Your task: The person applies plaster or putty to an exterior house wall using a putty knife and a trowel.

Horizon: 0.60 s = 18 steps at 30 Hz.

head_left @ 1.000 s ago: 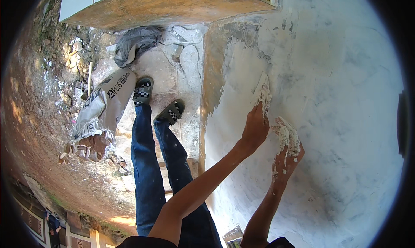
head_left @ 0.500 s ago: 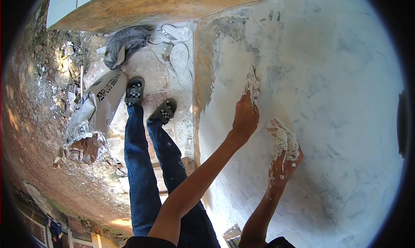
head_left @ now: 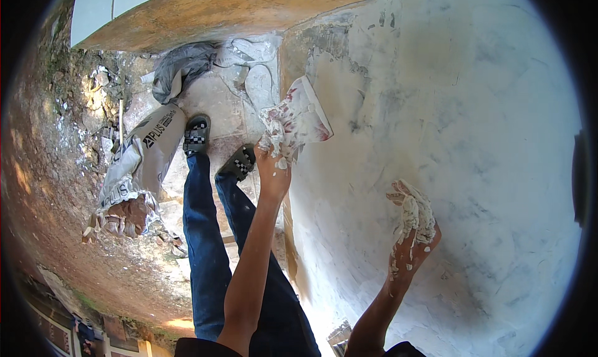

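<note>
Wall bare btwn the 2 hands; trowel blocks its left edge.

Wall: matt white plaster, patchy, rough grey near edge. Trowel: flat blade smeared with wet paste. Right hand: caked in lumpy plaster. Sack: crumpled woven plastic. Jeans: blue denim.

— What fills the right side?
— A wall, freshly plastered, pale grey-white, sunlit.
— And below?
— A rough concrete floor with rubble, a crumpled grey sack, and bare reddish earth at left.
</note>
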### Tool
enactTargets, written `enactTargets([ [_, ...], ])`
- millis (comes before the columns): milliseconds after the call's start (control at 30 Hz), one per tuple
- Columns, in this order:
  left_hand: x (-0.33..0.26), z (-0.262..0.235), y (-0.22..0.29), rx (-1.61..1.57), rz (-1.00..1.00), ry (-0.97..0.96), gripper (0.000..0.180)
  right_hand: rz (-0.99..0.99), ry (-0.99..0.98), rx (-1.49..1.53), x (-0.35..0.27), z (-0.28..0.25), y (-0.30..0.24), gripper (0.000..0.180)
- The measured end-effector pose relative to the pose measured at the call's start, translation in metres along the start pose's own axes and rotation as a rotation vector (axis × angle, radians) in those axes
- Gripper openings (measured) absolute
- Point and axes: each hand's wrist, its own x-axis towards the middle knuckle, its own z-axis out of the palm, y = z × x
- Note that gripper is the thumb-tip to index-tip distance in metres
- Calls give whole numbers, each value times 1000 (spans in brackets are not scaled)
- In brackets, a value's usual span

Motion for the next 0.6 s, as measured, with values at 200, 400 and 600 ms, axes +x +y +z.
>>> enactTargets([
  [200, 41, -30, -27, 296, 26, -26, 25, -43, -110, 32, -8, 4, 19, 40],
  [400, 80, -65, -45, 544, -98, -76, 16, 129, -206, 35, -18, 10, 28, 53],
  [600, 130, -62, -27, 1119, -68, -131, 17, -88, -243, -154, -14, 16, 39, 48],
])
